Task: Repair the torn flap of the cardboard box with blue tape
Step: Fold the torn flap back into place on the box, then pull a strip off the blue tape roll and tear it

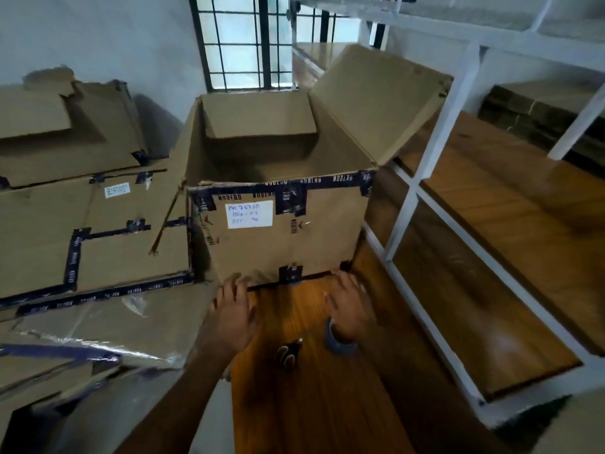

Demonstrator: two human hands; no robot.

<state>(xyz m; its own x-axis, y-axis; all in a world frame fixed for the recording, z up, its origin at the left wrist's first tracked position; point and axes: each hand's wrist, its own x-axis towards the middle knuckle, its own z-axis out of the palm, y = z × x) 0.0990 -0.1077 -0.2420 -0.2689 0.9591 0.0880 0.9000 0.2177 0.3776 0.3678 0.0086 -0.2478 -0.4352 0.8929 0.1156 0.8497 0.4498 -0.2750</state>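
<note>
An open cardboard box (288, 244) stands on the wooden floor, with a white handwritten label (249, 213) and dark blue printed tape along its front rim and corners. Its right flap (376, 103) stands up, and a frayed cardboard strip (167, 217) hangs at its left front corner. My left hand (234, 306) touches the box's bottom front edge with straight fingers. My right hand (352, 299), blurred and with fingers spread, reaches the bottom right corner. A blue tape roll (340, 342) sits at my right wrist; I cannot tell whether it hangs on the wrist or lies on the floor.
Flattened and taped cardboard boxes (82, 224) are stacked close on the left. A white metal rack (435, 132) with wooden shelves stands right of the box. A small dark object (289, 352) lies on the floor between my arms. A barred window (242, 40) is behind.
</note>
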